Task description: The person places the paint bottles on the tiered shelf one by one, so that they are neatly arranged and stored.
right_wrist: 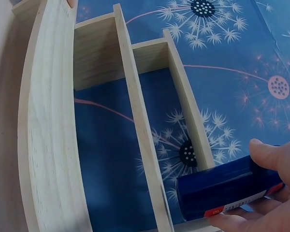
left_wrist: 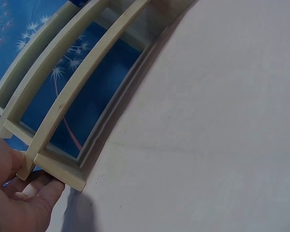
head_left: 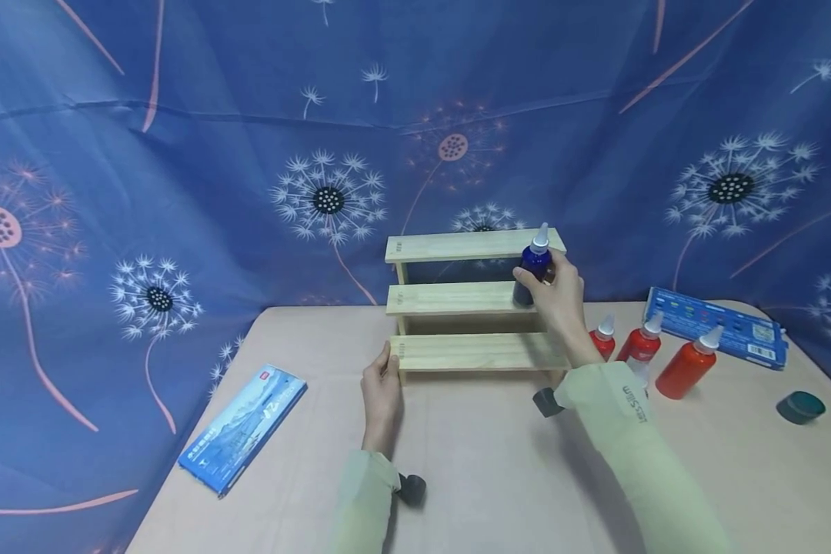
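A three-tier wooden shelf rack [head_left: 478, 352] stands on the table, its plain boards rising in steps toward the back. My left hand [head_left: 381, 387] grips the left end of its lowest tier; in the left wrist view, that hand's thumb and fingers [left_wrist: 50, 191] close around the wooden end. My right hand [head_left: 562, 296] holds a dark blue squeeze bottle [head_left: 536, 264] with a pale pointed nozzle, upright at the right end of the middle tier. In the right wrist view the blue bottle [right_wrist: 222, 186] has its base close to the upper boards.
Right of the rack stand three red-to-orange bottles [head_left: 689, 368] with pale nozzles. Behind them lies a blue flat box [head_left: 720, 327], and a dark green round object [head_left: 800, 408] sits at far right. Another blue box [head_left: 244, 427] lies on the left. A blue dandelion-print cloth [head_left: 228, 192] hangs behind.
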Available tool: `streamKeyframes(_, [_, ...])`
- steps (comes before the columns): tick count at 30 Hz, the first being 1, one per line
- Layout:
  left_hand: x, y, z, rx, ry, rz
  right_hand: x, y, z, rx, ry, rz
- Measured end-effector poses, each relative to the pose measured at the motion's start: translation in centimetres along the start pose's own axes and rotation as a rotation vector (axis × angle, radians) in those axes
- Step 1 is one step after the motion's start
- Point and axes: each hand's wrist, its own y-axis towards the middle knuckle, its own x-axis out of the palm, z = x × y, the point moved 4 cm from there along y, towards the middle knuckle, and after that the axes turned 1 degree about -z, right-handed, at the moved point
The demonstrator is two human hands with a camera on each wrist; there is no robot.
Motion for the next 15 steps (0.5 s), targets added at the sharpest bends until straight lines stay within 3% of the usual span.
streamKeyframes(15, [-0.1,0.3,0.0,0.017,-0.007,0.008,1.0,1.3,1.3,0.078,0.002,-0.015])
